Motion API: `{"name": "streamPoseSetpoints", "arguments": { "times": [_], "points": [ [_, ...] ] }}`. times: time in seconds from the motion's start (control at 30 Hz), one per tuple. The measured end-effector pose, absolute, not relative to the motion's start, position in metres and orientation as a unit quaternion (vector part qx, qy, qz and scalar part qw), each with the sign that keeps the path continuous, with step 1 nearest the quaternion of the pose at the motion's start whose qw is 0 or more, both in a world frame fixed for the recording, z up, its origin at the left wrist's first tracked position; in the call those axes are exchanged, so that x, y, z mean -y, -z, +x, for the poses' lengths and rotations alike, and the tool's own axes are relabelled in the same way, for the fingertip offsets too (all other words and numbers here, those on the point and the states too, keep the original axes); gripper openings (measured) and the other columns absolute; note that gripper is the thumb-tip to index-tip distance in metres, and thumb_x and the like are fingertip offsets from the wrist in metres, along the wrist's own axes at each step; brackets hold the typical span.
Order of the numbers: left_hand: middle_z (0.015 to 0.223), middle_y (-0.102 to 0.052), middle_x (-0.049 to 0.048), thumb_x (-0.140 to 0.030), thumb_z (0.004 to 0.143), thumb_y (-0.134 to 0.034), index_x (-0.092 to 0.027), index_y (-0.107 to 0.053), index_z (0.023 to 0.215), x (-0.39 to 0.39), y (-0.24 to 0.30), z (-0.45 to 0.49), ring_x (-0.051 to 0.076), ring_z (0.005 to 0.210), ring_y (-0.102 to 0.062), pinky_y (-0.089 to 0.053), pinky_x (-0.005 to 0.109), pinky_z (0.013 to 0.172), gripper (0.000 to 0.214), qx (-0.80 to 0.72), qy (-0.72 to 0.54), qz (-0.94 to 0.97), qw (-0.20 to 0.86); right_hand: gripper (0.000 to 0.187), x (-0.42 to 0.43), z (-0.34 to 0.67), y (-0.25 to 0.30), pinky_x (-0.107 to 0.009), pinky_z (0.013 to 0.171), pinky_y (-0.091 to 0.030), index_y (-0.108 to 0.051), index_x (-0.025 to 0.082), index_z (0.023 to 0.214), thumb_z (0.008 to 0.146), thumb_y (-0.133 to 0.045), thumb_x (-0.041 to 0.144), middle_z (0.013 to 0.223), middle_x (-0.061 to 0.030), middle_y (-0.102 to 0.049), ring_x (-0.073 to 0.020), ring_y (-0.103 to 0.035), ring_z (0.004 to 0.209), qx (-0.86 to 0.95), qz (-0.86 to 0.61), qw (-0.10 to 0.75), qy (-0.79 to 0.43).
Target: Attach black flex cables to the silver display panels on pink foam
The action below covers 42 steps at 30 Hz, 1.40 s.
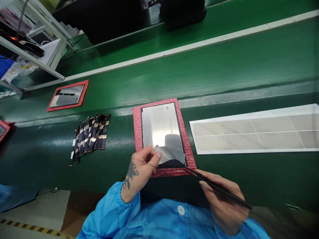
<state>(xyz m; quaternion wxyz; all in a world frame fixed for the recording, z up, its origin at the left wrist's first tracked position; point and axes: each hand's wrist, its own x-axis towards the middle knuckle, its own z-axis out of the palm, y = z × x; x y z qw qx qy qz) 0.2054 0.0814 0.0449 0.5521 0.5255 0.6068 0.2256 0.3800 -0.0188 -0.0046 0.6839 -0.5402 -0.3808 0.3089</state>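
- The left hand [142, 167] is grasping: its thumb and forefinger pinch the film [173, 155] at one corner, probably to control it without touching much of its surface.
- The panel [159, 122] lies flat beneath and beyond these fingers; the film is above its near end, partly raised.
- Below the panel is the red pad [137, 126], which I think protects it from the table [119, 172].
- The right hand [221, 196] grips the tweezers [224, 191] along their length, which should suit fine work. The tips point to the panel's near right corner; whether they touch, I cannot tell.
- Beyond the right fingers and to their right lies the sheet [241, 127] with pale rectangles, perhaps for easy reach.
- Left of the left fingers, well apart, are piled strips [91, 134].
- Farther beyond them, a second panel [68, 99] rests on its own pad [85, 90], maybe also for protection.
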Motion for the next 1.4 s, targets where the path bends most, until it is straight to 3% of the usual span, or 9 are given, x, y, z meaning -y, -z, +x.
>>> {"name": "streamPoseSetpoints", "arguments": {
  "times": [0.37, 0.57, 0.83, 0.97, 1.07, 1.2, 1.4],
  "points": [
    [0.042, -0.046, -0.0069, -0.054, 0.079, -0.062, -0.021, -0.042, 0.059, -0.08, -0.048, 0.209, 0.006, 0.035, -0.038, -0.028, 0.019, 0.036, 0.043, -0.603, -0.228, 0.526, 0.555, 0.029, 0.02, 0.383, 0.007, -0.038, 0.077, -0.067, -0.069, 0.029, 0.093, 0.072, -0.076, 0.009, 0.092, -0.0008, -0.079, -0.0261, -0.075, 0.084, 0.348, -0.587, 0.669, -0.296],
    [0.043, -0.046, -0.0065, -0.057, 0.079, -0.062, -0.021, -0.042, 0.059, -0.079, -0.05, 0.209, 0.007, 0.036, -0.039, -0.029, 0.019, 0.037, 0.046, -0.597, -0.22, 0.534, 0.556, 0.018, 0.018, 0.384, 0.006, -0.042, 0.076, -0.067, -0.072, 0.026, 0.089, 0.074, -0.078, 0.017, 0.087, -0.0035, -0.079, -0.0283, -0.076, 0.081, 0.318, -0.633, 0.635, -0.309],
    [0.044, -0.044, -0.0065, -0.056, 0.079, -0.062, -0.021, -0.042, 0.06, -0.079, -0.052, 0.212, 0.007, 0.037, -0.038, -0.029, 0.019, 0.037, 0.045, -0.59, -0.218, 0.524, 0.574, 0.017, 0.019, 0.386, 0.013, -0.035, 0.076, -0.066, -0.071, 0.025, 0.085, 0.072, -0.082, 0.024, 0.085, -0.0041, -0.078, -0.0255, -0.076, 0.08, 0.263, -0.645, 0.631, -0.342],
    [0.046, -0.044, -0.0062, -0.056, 0.079, -0.061, -0.02, -0.043, 0.061, -0.08, -0.051, 0.208, 0.007, 0.039, -0.038, -0.029, 0.019, 0.038, 0.044, -0.588, -0.208, 0.527, 0.578, 0.021, 0.015, 0.395, 0.012, -0.036, 0.068, -0.067, -0.07, 0.023, 0.08, 0.069, -0.085, 0.031, 0.079, -0.0061, -0.077, -0.0252, -0.075, 0.067, 0.189, -0.637, 0.63, -0.403],
    [0.049, -0.047, -0.0054, -0.056, 0.08, -0.06, -0.019, -0.048, 0.066, -0.083, -0.049, 0.197, 0.007, 0.043, -0.041, -0.032, 0.018, 0.04, 0.042, -0.576, -0.17, 0.529, 0.599, 0.026, 0.006, 0.405, 0.006, -0.03, 0.059, -0.065, -0.069, 0.023, 0.077, 0.066, -0.086, 0.039, 0.07, -0.0033, -0.075, -0.0209, -0.071, 0.056, 0.152, -0.621, 0.605, -0.475],
    [0.054, -0.05, -0.0042, -0.055, 0.081, -0.059, -0.019, -0.05, 0.069, -0.083, -0.039, 0.178, 0.009, 0.047, -0.046, -0.037, 0.018, 0.043, 0.04, -0.56, -0.099, 0.529, 0.63, 0.033, -0.008, 0.41, 0.001, -0.026, 0.059, -0.062, -0.068, 0.021, 0.077, 0.065, -0.086, 0.045, 0.065, -0.0015, -0.072, -0.0189, -0.071, 0.057, 0.17, -0.618, 0.542, -0.543],
    [0.051, -0.048, -0.0045, -0.044, 0.087, -0.051, -0.02, -0.049, 0.064, -0.076, -0.025, 0.176, 0.01, 0.047, -0.043, -0.036, 0.02, 0.046, 0.033, -0.585, -0.084, 0.624, 0.511, 0.034, -0.009, 0.406, 0.005, -0.029, 0.057, -0.058, -0.066, 0.021, 0.079, 0.071, -0.079, 0.051, 0.063, -0.0023, -0.071, -0.02, -0.069, 0.059, 0.28, -0.653, 0.492, -0.502]
  ]
}}
